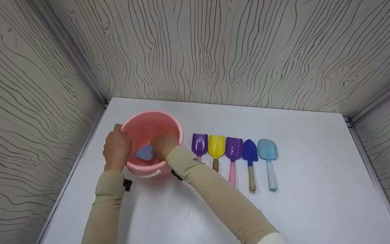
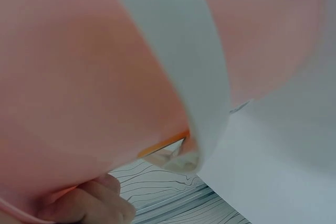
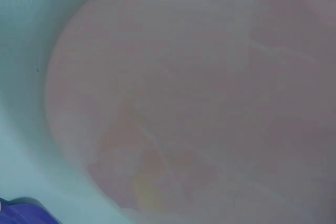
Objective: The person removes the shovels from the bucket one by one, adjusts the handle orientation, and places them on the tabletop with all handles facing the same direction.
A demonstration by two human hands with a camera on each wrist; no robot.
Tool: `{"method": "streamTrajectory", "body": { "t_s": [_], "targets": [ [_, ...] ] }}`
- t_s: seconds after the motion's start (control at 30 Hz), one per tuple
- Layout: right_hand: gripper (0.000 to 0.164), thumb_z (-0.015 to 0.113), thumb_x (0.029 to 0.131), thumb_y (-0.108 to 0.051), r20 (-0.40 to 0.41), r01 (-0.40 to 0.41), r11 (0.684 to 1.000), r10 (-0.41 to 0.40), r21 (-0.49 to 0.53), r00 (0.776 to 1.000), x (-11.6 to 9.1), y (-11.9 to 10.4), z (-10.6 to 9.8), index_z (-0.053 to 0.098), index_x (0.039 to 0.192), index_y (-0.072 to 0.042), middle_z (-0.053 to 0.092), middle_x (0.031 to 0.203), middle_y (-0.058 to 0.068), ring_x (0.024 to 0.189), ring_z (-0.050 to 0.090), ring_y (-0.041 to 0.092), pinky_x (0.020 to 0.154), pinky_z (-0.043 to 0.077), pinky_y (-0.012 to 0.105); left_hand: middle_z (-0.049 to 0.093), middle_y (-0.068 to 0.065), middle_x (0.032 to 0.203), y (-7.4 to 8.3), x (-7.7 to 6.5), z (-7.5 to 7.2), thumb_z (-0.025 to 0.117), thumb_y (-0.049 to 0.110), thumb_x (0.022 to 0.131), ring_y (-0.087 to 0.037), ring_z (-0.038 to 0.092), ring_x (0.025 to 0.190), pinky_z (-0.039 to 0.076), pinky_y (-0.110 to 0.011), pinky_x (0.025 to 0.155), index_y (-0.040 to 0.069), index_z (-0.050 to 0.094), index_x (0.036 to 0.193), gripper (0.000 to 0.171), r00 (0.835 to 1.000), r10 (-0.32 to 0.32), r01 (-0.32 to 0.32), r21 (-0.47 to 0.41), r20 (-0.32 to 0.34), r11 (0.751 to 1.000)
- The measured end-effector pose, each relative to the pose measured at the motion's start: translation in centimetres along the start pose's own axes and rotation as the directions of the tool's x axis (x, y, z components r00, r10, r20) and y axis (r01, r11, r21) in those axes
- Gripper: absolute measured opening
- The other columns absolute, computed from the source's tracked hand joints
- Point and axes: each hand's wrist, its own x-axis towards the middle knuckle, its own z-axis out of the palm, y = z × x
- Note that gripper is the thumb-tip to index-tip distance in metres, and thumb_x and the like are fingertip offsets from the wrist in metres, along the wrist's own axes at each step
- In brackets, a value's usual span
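A pink bucket (image 1: pixel 154 113) with a white handle (image 1: pixel 149 174) stands at the left of the table, its mouth facing the head camera. My left hand (image 1: pixel 116 149) grips its rim on the left side; curled fingers (image 2: pixel 100 203) show against the wall in the left wrist view. Inside the bucket is my right hand (image 1: pixel 164 145), right beside a grey-blue blade-like piece (image 1: pixel 145 152). Its fingertips are hidden, so I cannot tell whether they hold that piece. The bucket's pink wall (image 3: pixel 184 87) fills most of the right wrist view.
Right of the bucket, toy shovels lie in a row: purple (image 1: pixel 200 144), yellow (image 1: pixel 217 145), another purple (image 1: pixel 234 147), dark blue with a wooden handle (image 1: pixel 250 150), and light blue (image 1: pixel 267 149). My right forearm passes over some handles. Wood-patterned panels (image 1: pixel 208 51) border the white table (image 1: pixel 317 176).
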Motion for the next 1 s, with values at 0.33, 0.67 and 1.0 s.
{"method": "streamTrajectory", "body": {
  "t_s": [0.33, 0.67, 1.0],
  "targets": [
    [0.029, 0.072, 0.101, -0.032, -0.015, -0.005, 0.999, 0.004, -0.053, 1.0, 0.0, 0.1, -0.4, 0.074, 0.126, -0.018, 0.073, 0.129, -0.003, 0.116, 0.065, 0.015, 0.098, 0.053, 0.031, 0.066, -0.026, 0.124, 0.1, 0.0, 0.2, 0.035, 0.028, 0.117, -0.045, 0.069, 0.108, 0.057, -0.063, 0.085, 0.002, 0.051, 0.144, 0.04, 1.0, 0.004, -0.004, -0.038, -0.003, 0.999],
    [0.022, 0.067, 0.103, -0.031, -0.058, 0.039, 0.985, -0.05, -0.17, 0.997, -0.2, 0.7, -1.5, 0.081, 0.091, -0.019, 0.075, 0.079, -0.003, 0.075, 0.072, 0.014, 0.069, 0.061, 0.033, 0.065, -0.029, 0.127, -0.2, 0.2, 0.0, 0.038, 0.024, 0.115, -0.052, 0.067, 0.115, 0.056, -0.068, 0.086, 0.003, 0.052, 0.143, 0.037, 0.999, 0.019, -0.019, -0.016, -0.033, 1.0],
    [0.02, 0.07, 0.101, -0.029, -0.027, 0.033, 0.987, -0.038, -0.158, 0.999, -1.3, 1.3, -3.2, 0.076, 0.085, -0.019, 0.062, 0.072, -0.004, 0.065, 0.054, 0.014, 0.067, 0.058, 0.032, 0.065, -0.027, 0.129, -0.1, 0.3, 0.0, 0.036, 0.026, 0.117, -0.048, 0.068, 0.112, 0.057, -0.064, 0.086, 0.004, 0.05, 0.147, 0.04, 1.0, -0.002, 0.001, -0.02, -0.006, 1.0]
  ]
}}
